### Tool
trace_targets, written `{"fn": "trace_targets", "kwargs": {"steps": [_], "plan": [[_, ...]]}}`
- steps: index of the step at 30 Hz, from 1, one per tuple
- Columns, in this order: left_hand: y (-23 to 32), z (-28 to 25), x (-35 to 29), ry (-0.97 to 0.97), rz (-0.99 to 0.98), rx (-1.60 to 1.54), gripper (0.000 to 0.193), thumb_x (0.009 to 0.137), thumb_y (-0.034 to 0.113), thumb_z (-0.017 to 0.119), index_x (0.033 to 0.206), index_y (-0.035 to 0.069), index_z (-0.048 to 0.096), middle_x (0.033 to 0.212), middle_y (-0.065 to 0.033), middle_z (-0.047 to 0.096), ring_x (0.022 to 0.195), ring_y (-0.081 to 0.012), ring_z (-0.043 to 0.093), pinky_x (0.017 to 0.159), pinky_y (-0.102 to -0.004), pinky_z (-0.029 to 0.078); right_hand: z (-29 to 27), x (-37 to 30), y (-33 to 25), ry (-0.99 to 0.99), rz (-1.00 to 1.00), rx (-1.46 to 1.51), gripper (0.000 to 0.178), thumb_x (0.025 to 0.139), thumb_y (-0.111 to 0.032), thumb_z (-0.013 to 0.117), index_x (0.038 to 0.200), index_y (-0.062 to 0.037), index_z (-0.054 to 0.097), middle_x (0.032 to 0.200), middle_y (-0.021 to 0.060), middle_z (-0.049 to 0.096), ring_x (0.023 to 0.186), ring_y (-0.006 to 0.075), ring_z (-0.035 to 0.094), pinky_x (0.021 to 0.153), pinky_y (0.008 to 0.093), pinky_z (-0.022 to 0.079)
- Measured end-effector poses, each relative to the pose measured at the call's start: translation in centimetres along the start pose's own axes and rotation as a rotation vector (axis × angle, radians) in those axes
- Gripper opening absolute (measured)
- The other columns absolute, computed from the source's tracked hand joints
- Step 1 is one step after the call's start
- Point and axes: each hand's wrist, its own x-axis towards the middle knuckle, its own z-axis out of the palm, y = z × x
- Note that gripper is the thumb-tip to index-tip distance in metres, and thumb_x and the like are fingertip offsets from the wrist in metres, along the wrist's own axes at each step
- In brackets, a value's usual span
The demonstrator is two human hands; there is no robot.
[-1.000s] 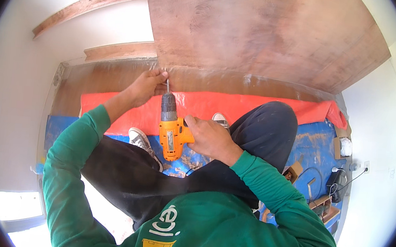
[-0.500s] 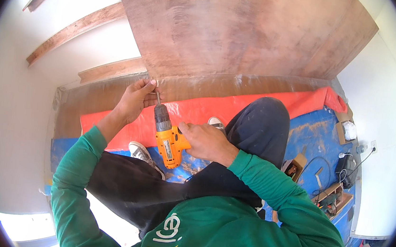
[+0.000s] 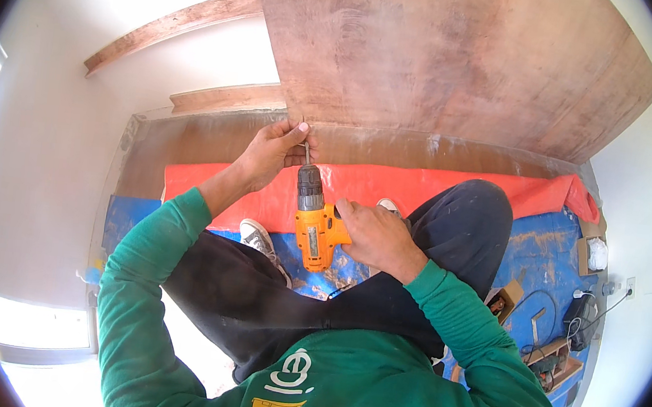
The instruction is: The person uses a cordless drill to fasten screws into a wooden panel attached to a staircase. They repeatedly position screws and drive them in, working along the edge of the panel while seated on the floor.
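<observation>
My right hand (image 3: 381,239) is wrapped round the grip of an orange and black cordless drill (image 3: 315,238). The drill's black chuck points away from me, and a thin metal bit (image 3: 307,155) sticks out of it. At the bit's tip the fingers of my left hand (image 3: 274,150) are pinched together, around what looks like a small screw, mostly hidden by the fingers. Both the fingertips and the bit tip are at the lower left corner of a large brown plywood panel (image 3: 450,58).
Wooden battens (image 3: 174,28) run along the white wall at left. Red sheeting (image 3: 249,188) and a blue tarp (image 3: 530,247) cover the floor. At right lie cardboard boxes (image 3: 507,299), tools, a black case (image 3: 580,322) and cables near a wall socket (image 3: 630,286).
The whole view has shifted, so the panel, hands and drill appear farther right. The drill stands slightly straighter in the picture. Both hands keep their holds.
</observation>
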Motion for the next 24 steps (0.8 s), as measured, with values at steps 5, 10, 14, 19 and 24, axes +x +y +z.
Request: {"fn": "trace_targets", "kwargs": {"steps": [5,10,14,19,24], "plan": [[-0.13,0.26,-0.12,0.01,-0.05,-0.115,0.024,0.12,0.03,0.053,0.12,0.01,0.065,0.111,-0.0017,0.071,0.106,-0.0171,0.072,0.098,-0.0362,0.059,-0.07,-0.16,0.09,0.057,-0.05,-0.038,0.048,0.083,-0.012,0.082,0.117,-0.0033,0.05,0.094,0.0192,0.073,0.085,0.0421,0.076,0.071,0.0529,0.062],[-0.07,0.11,0.1,-0.017,-0.071,-0.14,0.025,0.121,0.028,0.051,0.12,0.008,0.066,0.113,-0.0014,0.071,0.107,-0.0166,0.072,0.098,-0.0358,0.059,-0.54,-0.18,-0.2,-0.016,0.001,-0.019,0.048,0.083,-0.012,0.082,0.117,-0.0039,0.05,0.094,0.0204,0.073,0.085,0.0428,0.076,0.072,0.0542,0.061],[0.06,-0.02,0.18,-0.022,-0.07,-0.133,0.025,0.12,0.027,0.052,0.122,0.007,0.066,0.113,-0.0023,0.071,0.106,-0.0172,0.072,0.099,-0.036,0.06,-0.75,0.09,-0.26,-0.042,0.025,0.004,0.048,0.086,-0.021,0.083,0.118,-0.0051,0.051,0.094,0.0205,0.074,0.088,0.0447,0.076,0.078,0.0558,0.054],[0.36,0.05,0.22,-0.004,-0.084,-0.142,0.023,0.119,0.028,0.056,0.122,0.006,0.066,0.112,-0.004,0.072,0.104,-0.0181,0.073,0.099,-0.036,0.062,-0.62,0.21,0.05,-0.057,0.027,0.045,0.049,0.085,-0.021,0.083,0.118,-0.0054,0.05,0.095,0.0208,0.074,0.089,0.0448,0.075,0.079,0.0556,0.053],[0.51,0.04,0.16,-0.012,-0.083,-0.13,0.024,0.118,0.029,0.058,0.122,0.007,0.065,0.113,-0.0044,0.072,0.105,-0.0185,0.073,0.1,-0.0363,0.062,-0.71,0.04,-0.07,-0.052,0.031,0.046,0.051,0.084,-0.021,0.083,0.12,-0.0055,0.05,0.096,0.0198,0.074,0.092,0.0434,0.075,0.079,0.0553,0.053]]}}
